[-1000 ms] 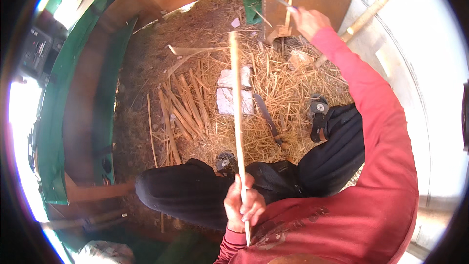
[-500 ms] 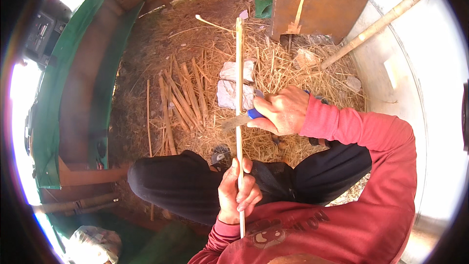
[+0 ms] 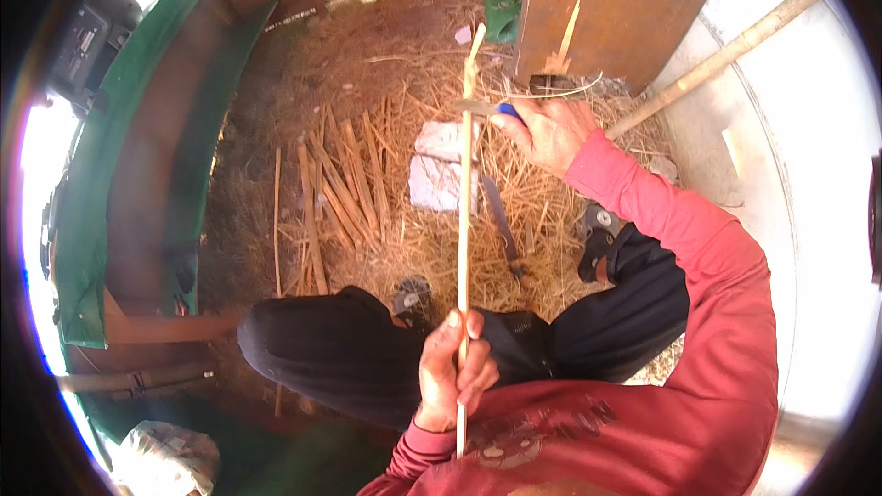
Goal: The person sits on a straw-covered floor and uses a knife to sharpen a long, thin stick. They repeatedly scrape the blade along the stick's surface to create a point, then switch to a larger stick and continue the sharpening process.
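Note:
My left hand [image 3: 452, 369] is closed round the lower part of a long, pale bamboo strip [image 3: 464, 248], which stands lengthwise in front of me. Near the strip's far end, my right hand [image 3: 547, 133] grips a knife [image 3: 478, 107] by its blue handle, with the blade lying across the strip. A thin peeled sliver [image 3: 560, 94] curls out to the right past the right hand. Beneath the strip, two pale stone blocks [image 3: 432, 182] rest on the straw. A second long blade [image 3: 501, 220] lies on the ground right of the blocks.
Several split bamboo pieces [image 3: 344, 184] lie on the ground to the left. Straw and shavings [image 3: 542, 211] cover the middle. A brown board [image 3: 606, 18] stands at the far right beside a slanting bamboo pole [image 3: 726, 55]. A plastic bag [image 3: 170, 459] sits at lower left.
My right hand with the knife has slid away from me along the strip, toward its far end. A sliver now curls there, and the blade on the ground has come into view.

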Motion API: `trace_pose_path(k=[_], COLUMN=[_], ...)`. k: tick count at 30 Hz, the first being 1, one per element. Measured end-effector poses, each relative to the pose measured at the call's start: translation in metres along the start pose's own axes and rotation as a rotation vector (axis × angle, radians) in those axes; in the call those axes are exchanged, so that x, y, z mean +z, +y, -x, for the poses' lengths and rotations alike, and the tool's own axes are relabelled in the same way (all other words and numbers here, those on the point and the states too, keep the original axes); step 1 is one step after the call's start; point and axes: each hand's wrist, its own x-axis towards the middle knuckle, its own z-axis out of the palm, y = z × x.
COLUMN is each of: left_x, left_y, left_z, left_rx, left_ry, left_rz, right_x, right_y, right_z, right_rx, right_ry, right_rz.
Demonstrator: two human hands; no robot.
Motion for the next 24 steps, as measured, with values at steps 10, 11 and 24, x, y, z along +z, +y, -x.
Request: trace_pose_path(k=[10,11,24], left_x=[-0.005,-0.007,-0.013], left_y=[0.013,0.012,0.002], left_z=[0.002,0.002,0.005], left_rx=[0.035,0.017,0.027], left_ry=[0.001,-0.032,-0.013], left_rz=[0.099,0.136,0.071], right_x=[-0.003,0.0,0.018], right_y=[-0.069,-0.07,0.021], right_z=[0.044,0.045,-0.009], right_rx=[-0.372,-0.376,0.068], right_ry=[-0.149,-0.145,0.087], right_rz=[-0.433,-0.392,0.108])
